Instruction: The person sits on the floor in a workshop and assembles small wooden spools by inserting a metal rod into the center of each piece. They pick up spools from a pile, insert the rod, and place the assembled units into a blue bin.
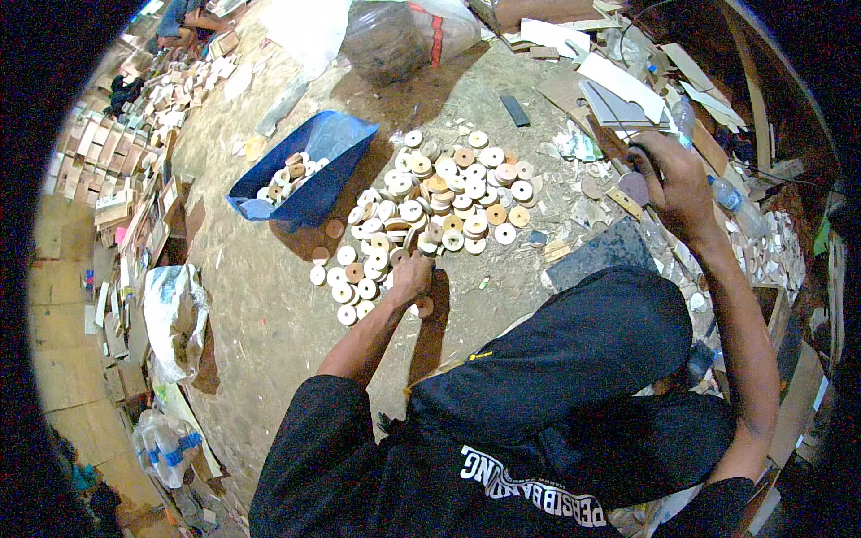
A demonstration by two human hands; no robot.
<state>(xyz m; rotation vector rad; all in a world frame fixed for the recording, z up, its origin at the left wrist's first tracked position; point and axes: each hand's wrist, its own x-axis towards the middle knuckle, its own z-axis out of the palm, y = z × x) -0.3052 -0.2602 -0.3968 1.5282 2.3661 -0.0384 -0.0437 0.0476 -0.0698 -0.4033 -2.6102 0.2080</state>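
Note:
A pile of round wooden discs (439, 193), each with a centre hole, lies on the ground in front of me. At its near edge is my left hand (413, 276), fingers curled down among the discs. Whether a disc sits between those fingers is hidden. My right hand (674, 179) is raised at the right, closed on a thin dark rod (613, 127) that slants up and to the left. Just below its fingers shows a purplish round disc (633, 188); I cannot tell if the hand touches it.
A blue scoop-shaped container (336, 184) with several discs stands left of the pile. Wood offcuts (103, 143) line the far left, near a clear plastic bag (175, 323). Boards (623, 85), plastic bottles (725, 193) and a dark flat slab (603, 254) lie at the right.

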